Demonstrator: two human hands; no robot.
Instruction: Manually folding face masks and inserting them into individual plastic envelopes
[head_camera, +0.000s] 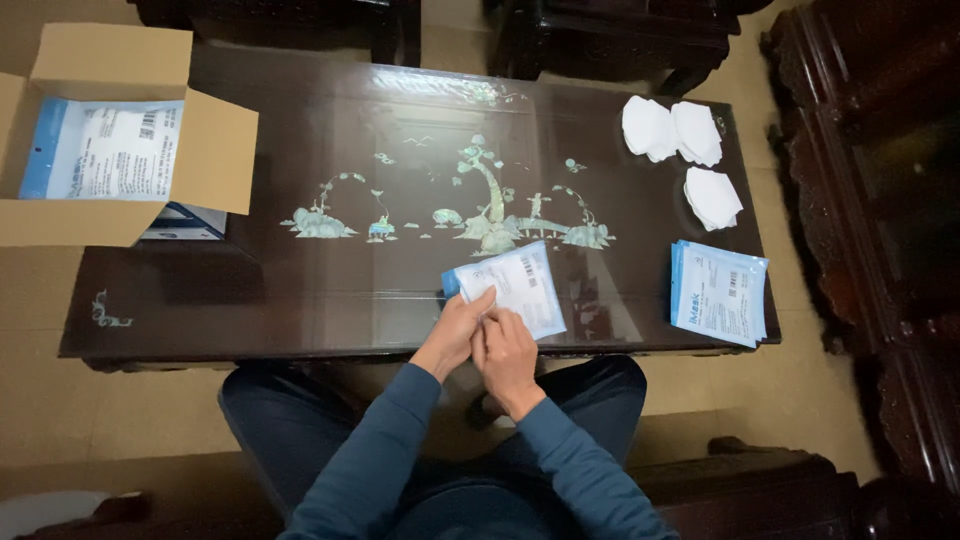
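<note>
Gripping one flat blue-and-white packet (512, 285) at its near edge, both hands work together: left hand (455, 335) pinches the left corner, right hand (508, 355) closes on the edge just beside it. Packet lies at the table's front middle. Looks like the opening step; the next move likely calls for a firm two-hand tear along that edge. Stack of same packets (718, 292) sits right, white masks (672, 130) in piles at far right, more masks (712, 197) below them. Open cardboard box (95, 140) with packets on the left corner. Dark glossy table (250, 290) with pearl inlay, dark wooden furniture around, tan tiled floor.
</note>
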